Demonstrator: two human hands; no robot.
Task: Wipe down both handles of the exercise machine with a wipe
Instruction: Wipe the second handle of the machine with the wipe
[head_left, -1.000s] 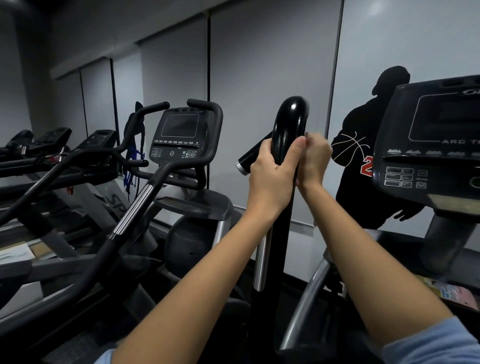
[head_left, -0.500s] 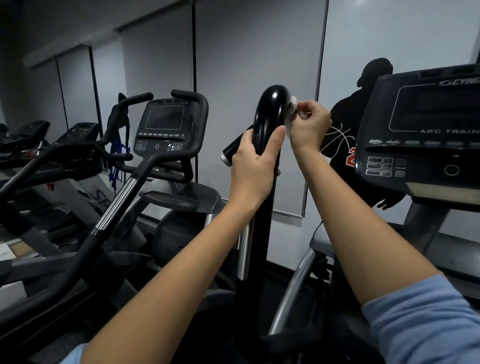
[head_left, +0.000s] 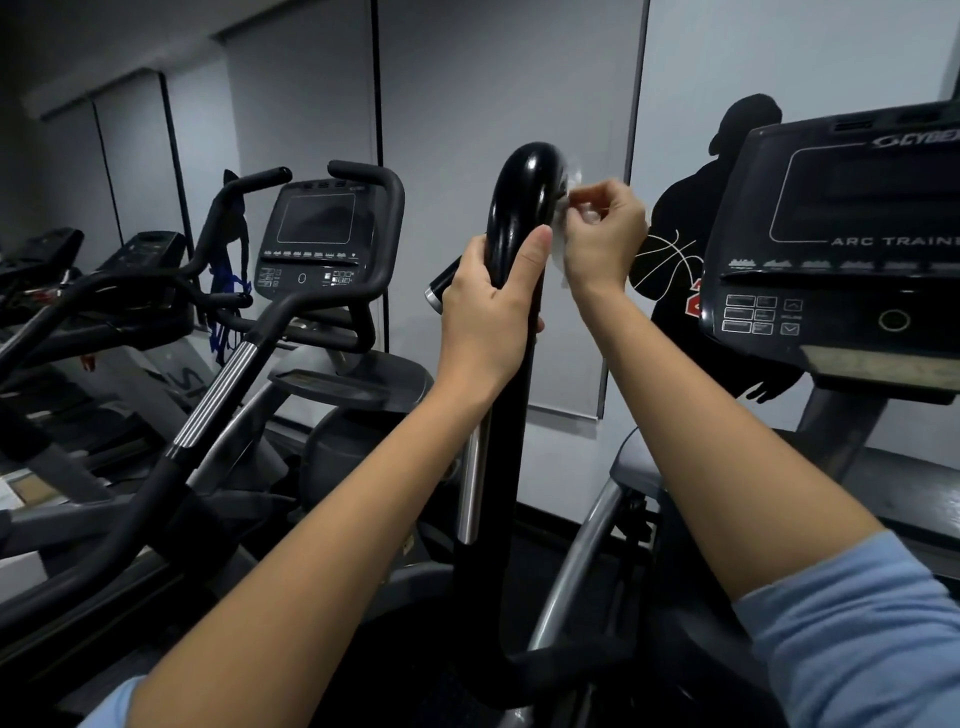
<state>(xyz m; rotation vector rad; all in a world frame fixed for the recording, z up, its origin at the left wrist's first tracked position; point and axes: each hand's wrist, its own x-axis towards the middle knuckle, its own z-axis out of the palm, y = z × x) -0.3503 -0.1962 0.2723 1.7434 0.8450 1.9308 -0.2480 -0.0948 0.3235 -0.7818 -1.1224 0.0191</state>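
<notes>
A glossy black curved handle (head_left: 524, 197) of the exercise machine rises in the middle of the view. My left hand (head_left: 493, 312) is wrapped around its shaft just below the bend. My right hand (head_left: 602, 234) pinches a small white wipe (head_left: 563, 228) and presses it against the right side of the handle's top curve. Most of the wipe is hidden by my fingers. The machine's second handle is not visible.
The machine's console (head_left: 841, 260) with a screen and buttons stands at the right. Another trainer with its console (head_left: 317, 234) and black handlebars (head_left: 218, 374) is at the left. More machines line the far left wall. A dark basketball-player decal (head_left: 691, 270) is on the wall behind.
My right hand has moved from beside my left hand up to the handle's top curve, with the white wipe now showing. The left hand has slid slightly lower on the shaft.
</notes>
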